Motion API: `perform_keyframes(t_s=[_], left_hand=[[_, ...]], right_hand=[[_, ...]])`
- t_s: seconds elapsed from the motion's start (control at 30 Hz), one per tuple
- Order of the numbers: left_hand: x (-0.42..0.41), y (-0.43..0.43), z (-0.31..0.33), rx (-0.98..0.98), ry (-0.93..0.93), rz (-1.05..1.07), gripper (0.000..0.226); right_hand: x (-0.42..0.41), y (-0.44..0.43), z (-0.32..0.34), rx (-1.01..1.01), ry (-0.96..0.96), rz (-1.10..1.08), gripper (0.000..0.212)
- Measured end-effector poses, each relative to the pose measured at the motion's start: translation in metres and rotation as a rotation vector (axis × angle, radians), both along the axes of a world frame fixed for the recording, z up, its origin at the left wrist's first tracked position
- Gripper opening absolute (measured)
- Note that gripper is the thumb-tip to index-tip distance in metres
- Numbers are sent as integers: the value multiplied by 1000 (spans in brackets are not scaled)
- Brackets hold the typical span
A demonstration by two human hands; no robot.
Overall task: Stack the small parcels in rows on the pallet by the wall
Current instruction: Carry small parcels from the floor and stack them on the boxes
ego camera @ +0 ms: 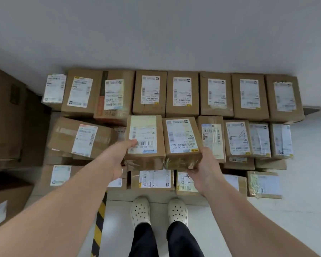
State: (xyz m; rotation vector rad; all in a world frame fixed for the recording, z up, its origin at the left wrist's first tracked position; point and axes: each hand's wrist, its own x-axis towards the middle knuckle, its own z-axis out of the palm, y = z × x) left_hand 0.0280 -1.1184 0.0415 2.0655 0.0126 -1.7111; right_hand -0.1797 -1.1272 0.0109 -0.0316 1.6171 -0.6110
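Observation:
Small brown cardboard parcels with white shipping labels stand in rows against the white wall. My left hand grips the near left corner of one parcel, thumb on its label. My right hand holds a second parcel by its near right corner. The two parcels lie side by side in the middle row, touching each other. A back row of several parcels lines the wall. To the right of my parcels the middle row continues. A lower front row sits just beyond my feet. The pallet itself is hidden under the parcels.
A tilted larger parcel lies left of the middle row. Big brown cartons stand at the far left. A yellow and black floor stripe runs beside my white clogs. Bare pale floor lies to the right.

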Motion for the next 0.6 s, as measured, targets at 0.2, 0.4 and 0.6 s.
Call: perform_keyframes(t_s=[0.2,0.4,0.6], left_hand=[[11,-24,-72,66,9,-73,14],[17,-31,-124,52,-14,-91,18],[11,-37,-152,-45,-37,-139,37]], right_hand=[[19,-10,-57,34,39,-91,25],[29,-18,-100,22,180,14,45],[37,-29,-114,-24,305,72,47]])
